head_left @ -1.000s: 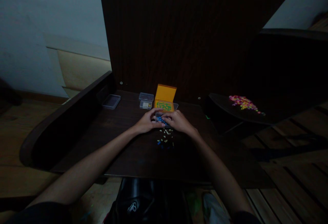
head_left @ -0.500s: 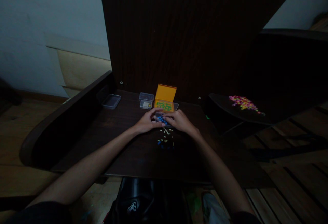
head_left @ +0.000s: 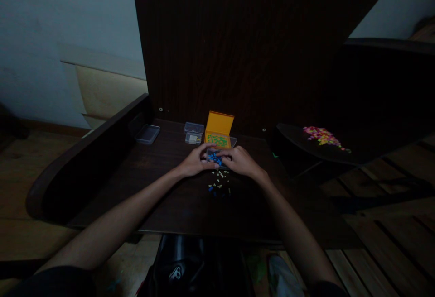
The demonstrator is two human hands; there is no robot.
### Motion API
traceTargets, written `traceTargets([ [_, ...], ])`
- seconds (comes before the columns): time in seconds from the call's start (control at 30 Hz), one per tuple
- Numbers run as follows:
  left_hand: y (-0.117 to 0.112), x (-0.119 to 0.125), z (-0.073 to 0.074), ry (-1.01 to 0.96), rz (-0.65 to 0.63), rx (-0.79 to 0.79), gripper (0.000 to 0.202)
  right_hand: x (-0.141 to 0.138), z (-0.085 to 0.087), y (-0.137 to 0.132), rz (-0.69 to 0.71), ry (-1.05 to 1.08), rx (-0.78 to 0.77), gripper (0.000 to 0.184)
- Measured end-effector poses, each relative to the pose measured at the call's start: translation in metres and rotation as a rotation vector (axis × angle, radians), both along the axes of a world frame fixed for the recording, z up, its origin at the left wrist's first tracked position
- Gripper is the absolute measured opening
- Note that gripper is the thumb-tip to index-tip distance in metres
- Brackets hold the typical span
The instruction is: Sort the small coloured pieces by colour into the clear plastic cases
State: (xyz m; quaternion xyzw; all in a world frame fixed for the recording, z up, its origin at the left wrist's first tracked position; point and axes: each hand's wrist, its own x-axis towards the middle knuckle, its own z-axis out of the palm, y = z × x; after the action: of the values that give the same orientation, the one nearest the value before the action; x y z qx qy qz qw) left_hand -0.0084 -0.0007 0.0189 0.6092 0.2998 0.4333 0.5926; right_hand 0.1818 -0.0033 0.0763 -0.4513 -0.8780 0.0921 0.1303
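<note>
A small clear plastic box (head_left: 222, 166) with blue pieces (head_left: 215, 157) in it lies on the dark wooden surface. My left hand (head_left: 197, 161) grips its left side, thumb along the near edge and fingers round the far one. Over the box's right part is my right hand (head_left: 238, 160), its fingers reaching in among the blue pieces; whether they pinch one is too small to tell. Loose pale yellow pieces (head_left: 220, 175) and a few blue ones (head_left: 211, 189) lie just in front. Right behind the box stands an open orange case (head_left: 220, 123) holding green pieces (head_left: 218, 141).
Clear plastic boxes (head_left: 194, 128) sit left of the orange case, and a clear tray (head_left: 148, 134) lies farther left. On a dark ledge at right is a heap of pink and yellow pieces (head_left: 324, 136). A raised side panel (head_left: 91, 152) borders the left.
My right hand's fingers have shifted slightly over the box, and the blue pieces inside show a little more. My left hand stays in place.
</note>
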Motion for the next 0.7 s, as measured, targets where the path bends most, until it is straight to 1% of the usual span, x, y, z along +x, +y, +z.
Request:
traceTargets([
  [0.23,-0.0001,0.0,0.0003,0.007,0.009,0.021,0.072,-0.0025,0.0014,-0.0024,-0.007,-0.016,-0.016,0.027],
  [0.4,-0.0004,-0.0001,0.0008,0.015,0.006,0.028,0.072,-0.0029,0.0015,-0.0015,-0.026,-0.023,-0.003,0.029],
  [0.7,-0.0015,0.0002,0.0019,0.013,0.014,0.02,0.072,-0.0038,0.0012,-0.0021,0.01,-0.025,-0.023,0.027],
])
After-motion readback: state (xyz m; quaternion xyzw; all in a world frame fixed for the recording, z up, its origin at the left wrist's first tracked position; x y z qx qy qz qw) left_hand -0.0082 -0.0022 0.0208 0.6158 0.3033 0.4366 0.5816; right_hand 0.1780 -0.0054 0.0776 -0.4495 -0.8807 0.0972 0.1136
